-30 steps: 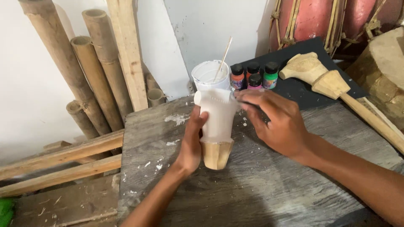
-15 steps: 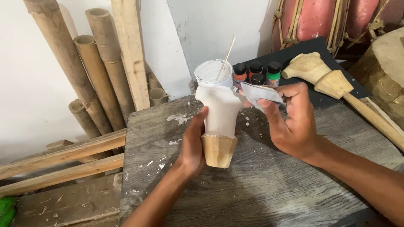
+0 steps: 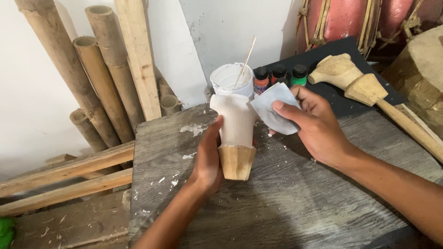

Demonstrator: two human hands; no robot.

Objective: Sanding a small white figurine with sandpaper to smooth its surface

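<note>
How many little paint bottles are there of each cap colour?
Red cap: 1
Dark red cap: 1
Green cap: 1
Total: 3 paint bottles, standing behind the right hand that holds a pale sheet.

Grey weathered plank desk lying under grip, white flecks showing on its left part. White wall standing behind and left of grip, small scuffs showing. Bamboo poles leaning against wall, up and left of grip, pale wooden plank leaning beside them. Wooden slats lying low, left of grip. Red drum with rope lacing sitting beyond grip, upper right. Soft even light falling.
</note>
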